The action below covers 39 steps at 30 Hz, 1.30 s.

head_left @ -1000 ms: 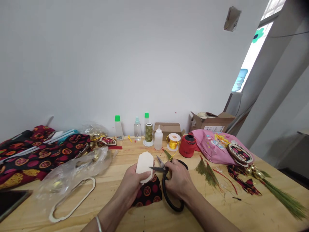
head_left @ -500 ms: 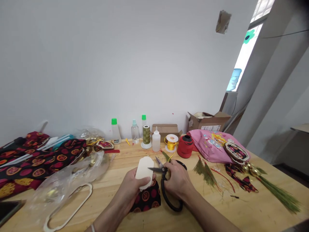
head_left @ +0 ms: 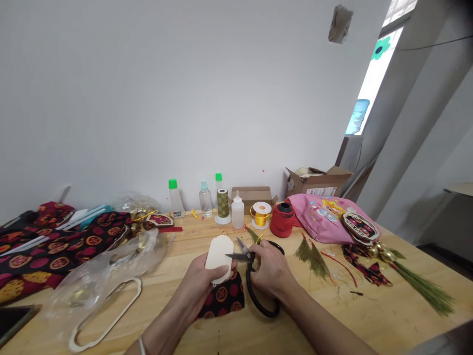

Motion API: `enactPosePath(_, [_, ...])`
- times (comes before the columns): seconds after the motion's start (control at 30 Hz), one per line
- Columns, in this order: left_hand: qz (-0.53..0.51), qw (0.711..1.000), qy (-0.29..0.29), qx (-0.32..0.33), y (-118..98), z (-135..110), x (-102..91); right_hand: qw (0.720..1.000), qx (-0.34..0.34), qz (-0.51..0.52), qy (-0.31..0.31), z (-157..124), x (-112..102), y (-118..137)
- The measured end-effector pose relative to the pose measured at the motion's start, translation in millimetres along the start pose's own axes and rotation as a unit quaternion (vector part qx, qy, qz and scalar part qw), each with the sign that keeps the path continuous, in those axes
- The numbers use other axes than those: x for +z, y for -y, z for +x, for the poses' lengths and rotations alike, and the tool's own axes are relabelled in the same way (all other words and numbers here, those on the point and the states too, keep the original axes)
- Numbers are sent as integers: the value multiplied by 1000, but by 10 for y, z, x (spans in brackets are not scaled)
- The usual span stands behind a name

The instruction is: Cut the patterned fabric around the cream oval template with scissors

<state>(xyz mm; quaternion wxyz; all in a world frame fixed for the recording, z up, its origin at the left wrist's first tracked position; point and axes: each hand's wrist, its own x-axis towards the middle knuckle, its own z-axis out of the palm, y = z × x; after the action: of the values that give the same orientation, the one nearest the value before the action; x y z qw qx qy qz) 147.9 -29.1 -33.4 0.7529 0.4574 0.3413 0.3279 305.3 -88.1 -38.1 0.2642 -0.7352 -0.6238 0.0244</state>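
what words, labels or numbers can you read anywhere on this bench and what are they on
None can be read.
Cardboard box: white label with print, too small and blurred.
Oval patch on the pink cloth: markings, blurred.
Green-capped bottle: small label, unreadable.
Pale tag in the left hand: blank; scissors in the right hand: no marking visible.

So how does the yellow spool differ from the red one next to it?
The yellow spool is small, with flat white ends and shiny golden cord whose loose end trails out; the red spool is bigger and squat, and shows no such white ends or loose end. The yellow one stands nearer the white glue bottle, the red one nearer the pink cloth. Both stand upright on the wooden table, beyond both hands.
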Motion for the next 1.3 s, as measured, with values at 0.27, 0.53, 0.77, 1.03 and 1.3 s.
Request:
enactPosePath(0.27, [-19,1000,-13,1,11,17,-13,1000,-2,-5,-10,-6,30,-1])
enactPosePath(0.53, [-27,1000,-11,-2,22,18,-10,1000,11,-19,1,1,14,12])
enactPosePath(0.77, [-43,999,-22,23,-7,37,2,1000,-6,-5,17,-25,7,34])
enactPosePath(1.03, [-50,998,-42,19,-22,50,18,1000,-8,-23,-2,-18,39,52])
enactPosePath(1.3, [-48,997,-52,-5,37,13,24,999,15,-52,-10,9,32,10])
